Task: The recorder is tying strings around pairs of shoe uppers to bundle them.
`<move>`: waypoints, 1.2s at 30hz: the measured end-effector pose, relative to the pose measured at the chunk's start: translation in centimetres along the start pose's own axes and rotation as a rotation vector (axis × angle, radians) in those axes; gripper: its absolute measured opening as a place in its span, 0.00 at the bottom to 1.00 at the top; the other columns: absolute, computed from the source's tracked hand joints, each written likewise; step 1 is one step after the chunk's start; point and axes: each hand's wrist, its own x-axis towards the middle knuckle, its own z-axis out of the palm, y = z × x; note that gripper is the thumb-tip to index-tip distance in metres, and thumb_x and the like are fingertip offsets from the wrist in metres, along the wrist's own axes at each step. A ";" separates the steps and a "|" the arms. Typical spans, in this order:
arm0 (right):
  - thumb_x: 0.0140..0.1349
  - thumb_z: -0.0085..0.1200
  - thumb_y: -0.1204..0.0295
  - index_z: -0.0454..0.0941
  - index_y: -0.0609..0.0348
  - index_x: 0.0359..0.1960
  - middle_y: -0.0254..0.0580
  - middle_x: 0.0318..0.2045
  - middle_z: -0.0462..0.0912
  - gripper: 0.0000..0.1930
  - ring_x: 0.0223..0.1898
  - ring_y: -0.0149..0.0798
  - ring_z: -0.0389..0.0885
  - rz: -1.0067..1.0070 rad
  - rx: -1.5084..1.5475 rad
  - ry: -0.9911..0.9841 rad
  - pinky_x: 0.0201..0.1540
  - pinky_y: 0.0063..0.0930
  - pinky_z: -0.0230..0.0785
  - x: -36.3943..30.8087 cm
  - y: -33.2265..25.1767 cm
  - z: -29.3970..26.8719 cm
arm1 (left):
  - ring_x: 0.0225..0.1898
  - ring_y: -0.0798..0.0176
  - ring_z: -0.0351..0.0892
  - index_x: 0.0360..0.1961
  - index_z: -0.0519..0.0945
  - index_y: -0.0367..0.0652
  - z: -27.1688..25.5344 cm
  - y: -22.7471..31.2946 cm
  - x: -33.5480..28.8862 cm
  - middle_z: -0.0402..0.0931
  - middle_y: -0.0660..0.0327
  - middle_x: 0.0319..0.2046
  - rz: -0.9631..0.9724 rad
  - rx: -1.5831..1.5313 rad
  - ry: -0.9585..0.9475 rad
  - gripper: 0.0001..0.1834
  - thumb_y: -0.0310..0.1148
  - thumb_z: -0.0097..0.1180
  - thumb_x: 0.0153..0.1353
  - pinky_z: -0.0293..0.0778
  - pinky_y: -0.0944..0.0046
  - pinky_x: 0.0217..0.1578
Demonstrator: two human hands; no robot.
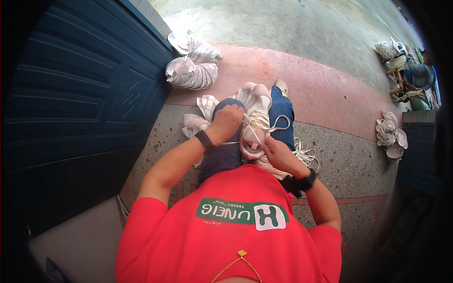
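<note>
A pink and white sneaker (255, 134) rests between my thighs, its heel end toward me, with more pale shoes (252, 94) nested just beyond it. White shoelace (284, 121) runs across its opening and loops out to the right. My left hand (229, 121) is closed above my left knee, gripping a lace end at the shoe's left side. On the other side, my right hand (279, 153) pinches lace beside the shoe's heel. The fingers partly hide the lace ends.
Stacked pale sneakers (192, 74) stand by the dark blue door (85, 94). Other pale shoes (196, 123) lie beside my left leg. Loose white laces (306, 154) hang right of my right leg. Another shoe bunch (391, 134) sits at far right, below cluttered items (408, 70).
</note>
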 end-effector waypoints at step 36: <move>0.81 0.44 0.64 0.69 0.62 0.48 0.40 0.16 0.75 0.12 0.14 0.37 0.75 0.059 1.397 0.168 0.21 0.27 0.69 0.2 -18.5 -17.6 | 0.38 0.37 0.86 0.62 0.79 0.51 -1.9 4.5 -0.2 0.85 0.43 0.36 -0.085 -0.376 -0.510 0.22 0.34 0.52 0.67 0.79 0.40 0.38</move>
